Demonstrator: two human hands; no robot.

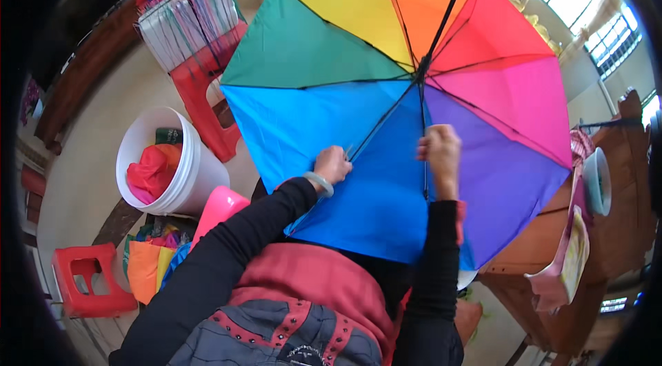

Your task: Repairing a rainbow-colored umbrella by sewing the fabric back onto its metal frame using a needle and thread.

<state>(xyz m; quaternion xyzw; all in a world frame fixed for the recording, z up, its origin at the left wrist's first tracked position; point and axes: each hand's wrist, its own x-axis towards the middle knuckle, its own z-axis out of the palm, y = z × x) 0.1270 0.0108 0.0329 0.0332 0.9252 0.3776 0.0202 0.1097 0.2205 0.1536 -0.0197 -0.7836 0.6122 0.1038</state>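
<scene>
A rainbow-coloured umbrella [352,197] is spread open in front of me with its inner side showing, its black ribs meeting at a hub on the dark shaft [452,7]. My left hand [333,164], with a pale bangle at the wrist, is closed at a rib over the light blue panel. A small shiny bit shows by its fingertips, too small to name. Over the border of the blue and purple panels is my right hand [441,149], fingers curled together beside another rib. It is slightly blurred, and what it holds, if anything, is hidden.
On the left stands a white bucket [207,180] with red cloth inside. Folded colourful fabric [145,269] lies near a red stool [96,283]. Behind, another red stool [200,100] bears a stack of umbrella frames [189,24]. Wooden furniture [607,228] stands at right.
</scene>
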